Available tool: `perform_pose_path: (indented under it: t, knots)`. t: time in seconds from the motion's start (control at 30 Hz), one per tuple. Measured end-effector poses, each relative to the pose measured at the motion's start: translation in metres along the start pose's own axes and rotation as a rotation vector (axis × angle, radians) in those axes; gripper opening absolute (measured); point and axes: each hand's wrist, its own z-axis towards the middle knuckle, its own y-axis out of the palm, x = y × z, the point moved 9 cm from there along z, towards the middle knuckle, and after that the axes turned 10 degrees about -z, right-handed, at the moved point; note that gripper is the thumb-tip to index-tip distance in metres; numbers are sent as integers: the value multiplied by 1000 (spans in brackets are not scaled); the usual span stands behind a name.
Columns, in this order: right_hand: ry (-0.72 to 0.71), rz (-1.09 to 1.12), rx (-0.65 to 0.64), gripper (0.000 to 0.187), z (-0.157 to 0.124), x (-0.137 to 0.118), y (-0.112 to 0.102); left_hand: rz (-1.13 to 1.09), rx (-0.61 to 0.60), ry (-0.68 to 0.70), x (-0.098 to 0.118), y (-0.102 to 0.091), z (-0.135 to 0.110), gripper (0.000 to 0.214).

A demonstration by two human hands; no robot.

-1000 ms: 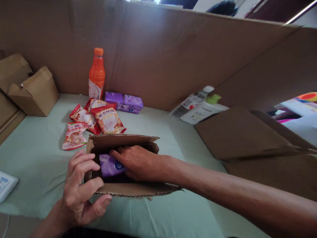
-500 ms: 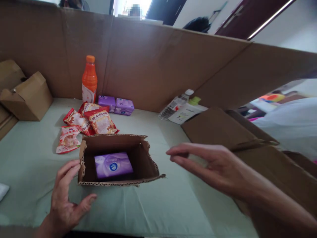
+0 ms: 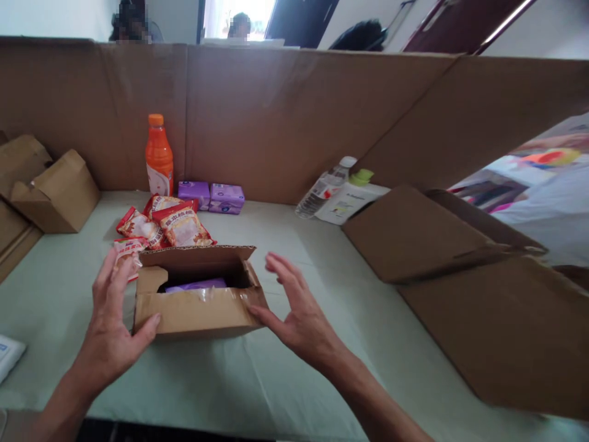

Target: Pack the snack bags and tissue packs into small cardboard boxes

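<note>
A small open cardboard box (image 3: 197,310) sits on the pale green tabletop (image 3: 257,380), with a purple tissue pack (image 3: 196,284) lying inside it. My left hand (image 3: 113,322) is open at the box's left side, thumb touching its lower front corner. My right hand (image 3: 294,310) is open at the box's right side, fingers spread, thumb against the right front corner. Neither hand holds anything.
Behind the box lie several red snack packets (image 3: 165,227), an orange drink bottle (image 3: 159,156) and two purple packs (image 3: 211,196). A clear bottle (image 3: 322,187) and a white green-capped container (image 3: 352,196) lie at the back. Flat cardboard (image 3: 483,294) covers the right; another box (image 3: 55,193) stands left.
My right hand left the purple pack inside the box, drew out to the right, then came back beside it. Both hands now flank the box, which sits nearer and turned.
</note>
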Motion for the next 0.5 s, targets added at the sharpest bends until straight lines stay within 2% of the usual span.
perform_pose_path:
  t: [0.07, 0.17, 0.23, 0.3, 0.37, 0.43, 0.5]
  knots:
    - [-23, 2, -18, 87, 2, 2, 5, -27, -98, -7, -8, 3, 12, 96]
    - [-90, 85, -58, 89, 4, 1, 12, -103, -227, -22, -19, 13, 20, 89]
    - [-142, 119, -54, 78, 3, 0, 13, -127, -251, 19, -18, 16, 18, 65]
    - [-196, 134, -67, 58, -2, -2, 15, -147, -231, 89, -13, 16, 14, 38]
    - [-228, 155, -111, 49, -8, -3, 19, -162, -214, 130, -10, 15, 6, 26]
    - [-206, 175, -156, 58, -15, 0, 23, -160, -204, 108, -13, 13, -1, 29]
    - [-166, 181, -218, 75, -21, 4, 30, -163, -261, 50, -18, 17, -11, 43]
